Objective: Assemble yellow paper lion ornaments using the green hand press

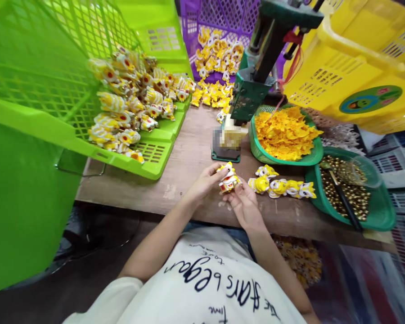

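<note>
Between my two hands, just above the front part of the table, is a small yellow-and-white animal figurine (228,178) with red details. My left hand (205,180) pinches its upper left side. My right hand (245,202) has its fingers closed at its lower right edge. To the right, several similar yellow-and-white figurine pieces (277,187) lie in a short row on the wood. Straight ahead stands a green hand press (248,96), its base plate (225,155) behind my hands; part of it is blurred out.
A tipped green crate (151,168) at left holds piled figurines. Behind sits a purple crate (219,15) of yellow pieces. At right are a green basket (268,157) of yellow parts, a green tray (388,211) of gold beads with a black-handled brush (346,202), and yellow crates (354,58).
</note>
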Demonstrator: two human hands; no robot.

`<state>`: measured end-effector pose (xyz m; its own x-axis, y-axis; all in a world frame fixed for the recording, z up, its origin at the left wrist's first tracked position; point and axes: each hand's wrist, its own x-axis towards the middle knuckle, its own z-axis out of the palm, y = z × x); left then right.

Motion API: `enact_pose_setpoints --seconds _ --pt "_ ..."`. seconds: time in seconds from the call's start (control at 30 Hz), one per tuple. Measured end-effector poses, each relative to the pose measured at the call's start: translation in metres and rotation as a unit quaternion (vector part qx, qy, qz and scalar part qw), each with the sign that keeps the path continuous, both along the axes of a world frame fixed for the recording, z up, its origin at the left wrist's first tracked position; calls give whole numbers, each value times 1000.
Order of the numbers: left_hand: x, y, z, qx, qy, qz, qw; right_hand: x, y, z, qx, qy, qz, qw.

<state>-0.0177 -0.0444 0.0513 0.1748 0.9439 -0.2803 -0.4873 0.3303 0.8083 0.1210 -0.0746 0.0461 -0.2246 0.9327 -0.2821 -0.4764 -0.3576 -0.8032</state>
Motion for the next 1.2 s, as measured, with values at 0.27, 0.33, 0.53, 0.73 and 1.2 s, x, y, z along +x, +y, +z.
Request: enact_pose_setpoints --seconds 0.27,0.33,0.53,0.73,1.2 --pt "3 -4 -1 51 -72 -26 996 -1 0 -6 218 -271 -135 928" --pt "4 -5 -2 56 -95 -30 993 3 0 -8 301 -358 -151 871" --pt "10 -11 -1 57 -155 -70 984 9 0 4 456 -485 -188 722" --pt "14 -10 10 66 -160 -71 982 13 3 11 491 -499 -187 689" --pt "44 -10 15 -70 -155 12 985 19 4 0 468 -547 -191 667"
